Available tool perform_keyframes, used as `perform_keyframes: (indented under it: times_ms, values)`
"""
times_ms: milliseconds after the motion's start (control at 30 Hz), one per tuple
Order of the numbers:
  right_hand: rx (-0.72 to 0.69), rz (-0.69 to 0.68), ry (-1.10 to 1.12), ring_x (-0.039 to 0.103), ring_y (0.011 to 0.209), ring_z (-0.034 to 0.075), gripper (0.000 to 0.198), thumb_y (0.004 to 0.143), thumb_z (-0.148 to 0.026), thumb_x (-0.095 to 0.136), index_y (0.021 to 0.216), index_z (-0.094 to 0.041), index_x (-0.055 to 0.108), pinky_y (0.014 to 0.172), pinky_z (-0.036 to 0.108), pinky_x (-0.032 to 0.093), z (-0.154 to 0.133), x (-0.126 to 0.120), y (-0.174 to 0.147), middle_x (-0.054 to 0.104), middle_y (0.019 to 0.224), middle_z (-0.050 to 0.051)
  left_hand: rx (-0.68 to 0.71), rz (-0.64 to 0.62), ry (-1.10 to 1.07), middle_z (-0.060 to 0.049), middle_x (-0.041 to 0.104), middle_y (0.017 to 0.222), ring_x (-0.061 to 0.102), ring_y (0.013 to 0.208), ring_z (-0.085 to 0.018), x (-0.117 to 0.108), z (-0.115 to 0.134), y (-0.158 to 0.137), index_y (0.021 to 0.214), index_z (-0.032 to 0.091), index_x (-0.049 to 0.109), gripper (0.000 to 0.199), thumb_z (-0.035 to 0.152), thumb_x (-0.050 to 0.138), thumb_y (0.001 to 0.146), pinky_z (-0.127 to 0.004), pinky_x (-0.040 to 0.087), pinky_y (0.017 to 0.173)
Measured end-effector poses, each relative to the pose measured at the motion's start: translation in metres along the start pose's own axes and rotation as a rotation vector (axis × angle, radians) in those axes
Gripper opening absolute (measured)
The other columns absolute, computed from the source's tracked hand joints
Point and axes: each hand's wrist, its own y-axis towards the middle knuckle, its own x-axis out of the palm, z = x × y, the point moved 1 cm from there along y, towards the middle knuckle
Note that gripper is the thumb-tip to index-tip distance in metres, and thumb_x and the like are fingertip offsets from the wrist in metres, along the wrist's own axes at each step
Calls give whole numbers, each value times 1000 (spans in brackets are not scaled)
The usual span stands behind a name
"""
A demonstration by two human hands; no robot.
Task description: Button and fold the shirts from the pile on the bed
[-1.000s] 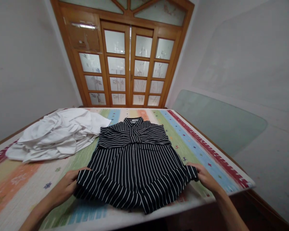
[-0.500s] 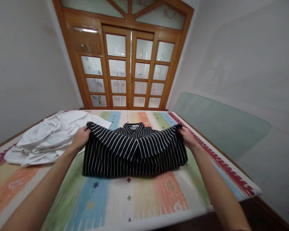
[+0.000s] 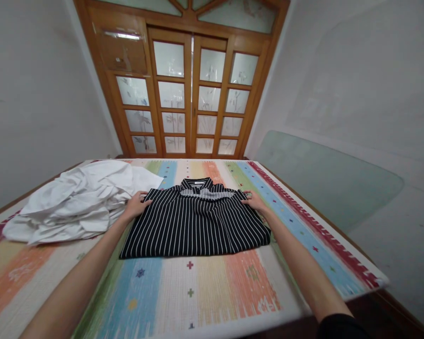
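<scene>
A black shirt with white stripes [image 3: 198,226] lies folded in front of me, its collar [image 3: 197,183] at the far side. The folded-up layer reaches close to the collar, and its far edge bows open a little in the middle, showing a pale inside. At the upper left corner, my left hand [image 3: 137,205] pinches the cloth between thumb and fingers. My right hand [image 3: 255,201] grips the upper right corner the same way. Parts of the fingers are hidden behind or under the cloth.
A crumpled white cloth [image 3: 74,202] lies left of the shirt, close to my left forearm. Under everything is a colourful striped cover [image 3: 212,292] on a flat surface. Wooden glass-paned doors [image 3: 192,99] stand beyond, with walls on both sides.
Both hands have moved inward and down, bringing the raised edge of the shirt toward the collar. The cloth that hung lifted and sagging now lies mostly flat.
</scene>
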Motion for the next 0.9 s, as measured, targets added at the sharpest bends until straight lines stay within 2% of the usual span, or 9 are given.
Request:
perform_keyframes:
  times_ms: [133,200,333,467,567,633,733,800,900]
  values:
    - [-178,136,-33,62,67,15,46,69,-18,70,112,-18,55,69,29,50,-6,-5,7,66,78,-1,43,107,126,-10,70,98,66,98,-25,-5,7,-3,126,15,50,46,32,54,83,-34,48,87]
    - [-180,202,-184,63,69,16,41,70,-17,68,110,-16,57,71,28,49,-6,-3,11,67,75,-1,32,107,257,-10,71,96,66,99,-27,-4,9,-5,125,15,50,44,29,50,84,-36,48,88]
    - [-146,229,-530,66,76,18,38,72,-12,63,110,-14,60,74,26,46,-6,8,17,70,74,1,68,21,518,-15,70,102,65,102,-31,2,16,-9,123,12,51,42,22,48,82,-38,48,87]
    - [-172,277,-706,66,89,21,33,81,-20,57,113,-15,61,76,26,45,-17,20,28,72,90,7,151,120,611,-17,68,106,65,100,-30,1,31,-1,125,11,49,43,21,45,83,-37,49,84]
    - [-158,237,-801,65,95,22,32,83,-26,58,112,-15,63,78,27,45,-25,28,38,72,98,10,212,143,644,-18,66,111,64,101,-29,3,39,17,124,10,51,43,24,43,85,-35,49,85]
    - [-130,181,-850,65,97,23,32,80,-27,63,110,-15,64,79,27,45,-27,32,43,71,102,11,229,109,675,-18,65,112,64,102,-28,5,39,32,125,9,53,44,25,44,85,-34,48,86]
    - [-158,109,-894,65,97,22,31,75,-20,67,105,-17,66,80,27,45,-25,36,48,71,103,10,267,-26,738,-17,68,112,63,105,-27,10,35,53,120,10,60,42,26,47,84,-33,46,90]
    - [-203,105,-884,65,94,21,31,73,-13,64,103,-18,67,80,26,45,-23,35,50,71,99,8,318,-127,775,-14,70,111,63,106,-27,13,31,63,114,13,66,38,26,49,82,-32,45,91]
    - [-254,144,-822,65,91,20,28,72,-8,60,97,-18,69,80,26,45,-20,29,53,72,95,6,348,-192,803,-14,72,106,64,104,-28,12,26,73,103,15,71,33,27,52,80,-32,45,89]
